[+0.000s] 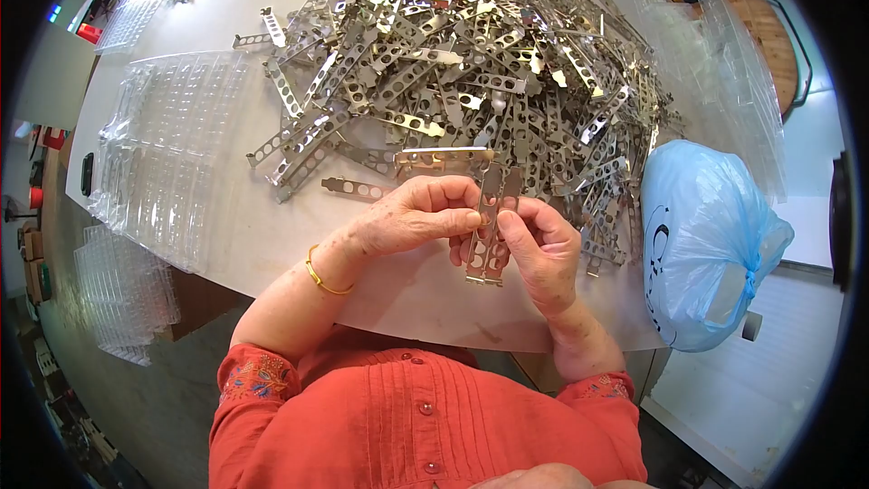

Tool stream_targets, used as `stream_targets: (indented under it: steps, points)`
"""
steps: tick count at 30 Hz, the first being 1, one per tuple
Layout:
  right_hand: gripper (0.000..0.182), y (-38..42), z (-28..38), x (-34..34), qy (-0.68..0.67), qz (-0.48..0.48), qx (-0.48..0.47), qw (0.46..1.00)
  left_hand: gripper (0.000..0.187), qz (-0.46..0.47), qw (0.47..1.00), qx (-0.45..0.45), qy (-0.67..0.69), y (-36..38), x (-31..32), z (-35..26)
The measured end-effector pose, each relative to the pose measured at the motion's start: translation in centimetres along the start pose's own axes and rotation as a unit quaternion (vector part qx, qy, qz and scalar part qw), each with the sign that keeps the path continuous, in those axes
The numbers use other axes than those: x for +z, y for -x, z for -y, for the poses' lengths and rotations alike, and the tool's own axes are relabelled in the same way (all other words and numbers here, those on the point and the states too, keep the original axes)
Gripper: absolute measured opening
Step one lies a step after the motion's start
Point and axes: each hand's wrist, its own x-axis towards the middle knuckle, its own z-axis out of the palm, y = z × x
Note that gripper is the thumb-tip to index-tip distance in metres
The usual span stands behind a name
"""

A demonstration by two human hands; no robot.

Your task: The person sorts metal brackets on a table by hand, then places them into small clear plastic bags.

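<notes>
The left hand (418,217) and right hand (546,254), nearly closed, pinch slim perforated silver metal brackets (491,196), a tangled bracket heap (471,54) at twelve o'clock.

The red shirt (308,439) has narrow pleats (386,417) and round red buttons (425,408) down the front; floral embroidery (262,388), partly blue, trims the short sleeves (599,387); a yellow bangle (313,273) circles the left wrist (348,249)

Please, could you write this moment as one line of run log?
left hand and right hand: together holding metal brackets; ahead: heap of similar brackets on table; right: tied blue bag; left: clear plastic trays
</notes>
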Motion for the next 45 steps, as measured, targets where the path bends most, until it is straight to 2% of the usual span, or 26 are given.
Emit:
stream_targets:
  steps: [45]
  points:
    - [0.012, 0.18, 0.07, 0.18, -0.005, 0.002, 0.011, 1.0, 0.018, -0.002, 1.0, -0.01, -0.004, 0.09, 0.08, -0.08]
